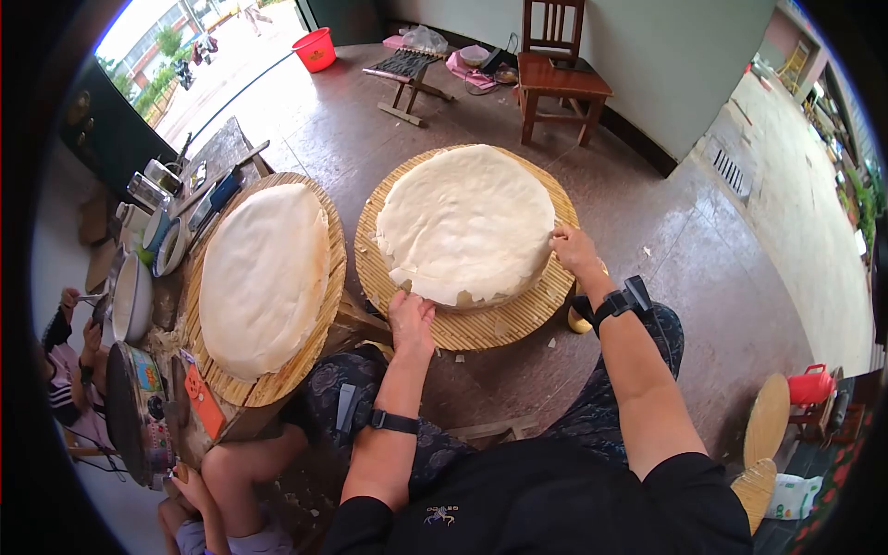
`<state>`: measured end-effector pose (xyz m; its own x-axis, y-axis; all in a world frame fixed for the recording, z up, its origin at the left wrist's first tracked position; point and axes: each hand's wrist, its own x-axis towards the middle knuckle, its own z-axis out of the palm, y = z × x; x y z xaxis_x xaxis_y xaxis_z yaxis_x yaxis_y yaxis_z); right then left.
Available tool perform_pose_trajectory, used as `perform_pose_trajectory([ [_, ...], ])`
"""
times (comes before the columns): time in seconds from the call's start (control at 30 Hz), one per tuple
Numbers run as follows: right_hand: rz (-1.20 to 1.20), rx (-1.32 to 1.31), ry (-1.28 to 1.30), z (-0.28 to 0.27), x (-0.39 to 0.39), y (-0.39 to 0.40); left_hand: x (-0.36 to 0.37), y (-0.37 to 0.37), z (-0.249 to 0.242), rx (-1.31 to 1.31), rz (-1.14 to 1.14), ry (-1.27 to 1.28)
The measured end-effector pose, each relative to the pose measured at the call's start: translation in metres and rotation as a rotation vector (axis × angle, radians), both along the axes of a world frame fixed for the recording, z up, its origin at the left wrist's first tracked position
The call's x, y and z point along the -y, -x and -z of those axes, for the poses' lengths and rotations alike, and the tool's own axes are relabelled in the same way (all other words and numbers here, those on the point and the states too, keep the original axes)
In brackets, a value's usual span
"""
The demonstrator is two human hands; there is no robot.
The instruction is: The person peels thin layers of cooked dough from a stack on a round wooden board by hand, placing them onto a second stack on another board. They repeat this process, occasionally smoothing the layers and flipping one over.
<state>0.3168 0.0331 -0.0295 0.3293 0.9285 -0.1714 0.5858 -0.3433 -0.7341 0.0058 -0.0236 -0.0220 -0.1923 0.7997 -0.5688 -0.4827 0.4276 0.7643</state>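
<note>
A thick round stack of thin, pale flatbread sheets [467,217] lies on a round slatted board [499,326] in front of my knees. Its near edge is ragged, with torn flakes. My left hand [412,322] is closed at the near-left rim, fingertips pinching the sheet's edge. At the right rim my right hand [575,252] is closed too, thumb and fingers pinched on the edge. A second pile of pale sheets [264,282] rests on another slatted board [330,250] to my left.
A round griddle [127,416] and a white basin [131,298] stand at far left, beside another person's hands [91,338]. A red bucket [314,51], a folding stool [407,69] and a wooden chair [562,76] are beyond. Woven discs [768,421] lean at right.
</note>
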Motion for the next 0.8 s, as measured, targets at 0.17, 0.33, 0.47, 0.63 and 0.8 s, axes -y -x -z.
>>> perform_pose_trajectory([
  [0.17,0.102,-0.133,0.013,0.01,-0.003,-0.002,-0.005,-0.01,-0.012,0.189,-0.161,-0.135],
  [0.33,0.111,-0.084,0.004,-0.004,0.002,-0.002,-0.013,-0.016,-0.009,0.166,-0.054,-0.131],
  [0.47,0.15,-0.344,0.076,-0.022,0.009,0.002,-0.02,-0.019,-0.019,0.211,-0.076,-0.151],
  [0.63,0.208,-0.747,0.076,-0.038,0.008,0.012,-0.019,-0.021,-0.032,0.328,-0.102,-0.227],
  [0.8,0.279,-0.939,0.038,-0.033,-0.003,0.017,-0.017,-0.021,-0.025,0.364,-0.004,-0.229],
])
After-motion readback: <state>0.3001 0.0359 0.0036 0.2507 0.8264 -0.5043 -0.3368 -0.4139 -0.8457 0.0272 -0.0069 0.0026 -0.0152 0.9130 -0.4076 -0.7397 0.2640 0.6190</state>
